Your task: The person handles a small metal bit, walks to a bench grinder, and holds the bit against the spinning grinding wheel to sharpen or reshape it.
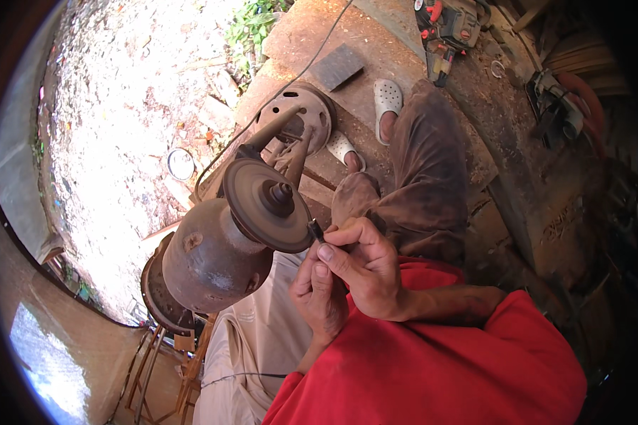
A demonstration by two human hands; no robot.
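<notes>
A small dark rod-like piece with a bright tip point(315, 230) is pinched in my fingers at the right edge of a brown grinding wheel point(259, 205). Whether its tip touches the wheel cannot be made out. My right hand point(368, 273) grips the piece between thumb and bent fingers. Just below and to the left, my left hand point(319, 297) is closed at the piece's lower end, its fingers partly hidden by the right hand. The wheel sits on a rounded, rusty motor body point(209, 265), with a threaded nut end point(281, 193) at its centre.
The grinder's stand has a wheel-rim base point(319, 117), with a black cable point(301, 74) beside it. A dark slab point(337, 67) lies beyond. White clogs point(388, 98) are on the feet ahead. Power tools point(457, 32) lie at upper right; beige cloth point(252, 340) hangs below the motor.
</notes>
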